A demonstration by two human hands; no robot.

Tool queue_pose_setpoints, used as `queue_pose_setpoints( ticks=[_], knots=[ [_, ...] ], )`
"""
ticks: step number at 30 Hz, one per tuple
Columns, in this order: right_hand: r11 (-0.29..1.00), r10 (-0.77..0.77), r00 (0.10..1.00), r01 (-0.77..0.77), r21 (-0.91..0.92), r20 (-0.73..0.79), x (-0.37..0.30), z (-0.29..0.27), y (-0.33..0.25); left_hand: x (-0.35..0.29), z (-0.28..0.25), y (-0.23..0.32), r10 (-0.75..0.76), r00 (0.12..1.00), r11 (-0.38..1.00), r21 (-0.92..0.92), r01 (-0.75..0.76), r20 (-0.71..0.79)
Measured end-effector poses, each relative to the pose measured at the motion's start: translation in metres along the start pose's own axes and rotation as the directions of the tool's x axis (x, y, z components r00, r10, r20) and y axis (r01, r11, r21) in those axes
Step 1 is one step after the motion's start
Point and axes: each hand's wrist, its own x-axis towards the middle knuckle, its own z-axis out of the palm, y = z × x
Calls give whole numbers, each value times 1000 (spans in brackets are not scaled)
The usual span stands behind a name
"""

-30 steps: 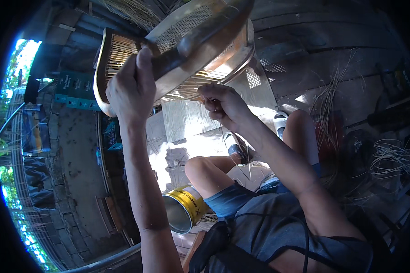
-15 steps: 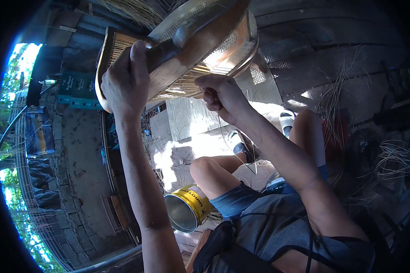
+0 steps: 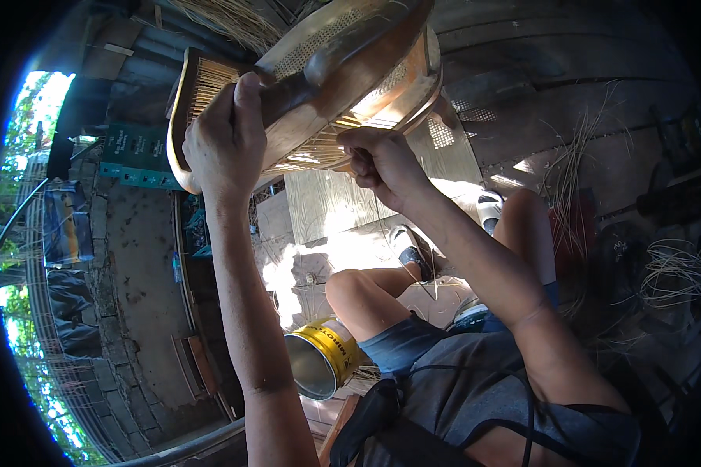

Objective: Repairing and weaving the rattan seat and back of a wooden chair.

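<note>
A wooden chair frame with woven cane panels is tilted up in front of me at the top of the view. Around a dark rounded wooden part of it, my left hand is closed, thumb uppermost. Light cane strands run across an opening in the frame, beside the fingers of my right hand. That hand is pinched at the edge of the strands; a thin strand seems to be in it, though the fingertips hide most of it. A finished cane mesh shows behind the dark wood.
A yellow metal bucket lies tipped beside my knee. Loose cane strands hang at the right, and a coil of strands lies farther right. A pale board is on the floor below the chair. Green crates stand at the left.
The chair frame and my left hand have shifted slightly to the right. My right hand stays pinched at the strands, with its fingers curled a little more.
</note>
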Motion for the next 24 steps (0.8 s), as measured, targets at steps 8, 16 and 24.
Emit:
queue_pose_setpoints(
  ticks=[8,16,24],
  knots=[
    [991,-132,991,132,-34,21,13,4,7,-1,0,-1,30,999,999,16,-29,-25],
    [932,-361,932,358,49,48,14,7,17,-1,-2,-1,22,999,998,55,-21,-23],
    [912,-407,910,410,-23,79,15,1,18,-7,-7,5,-23,999,998,59,21,22]
  ],
)
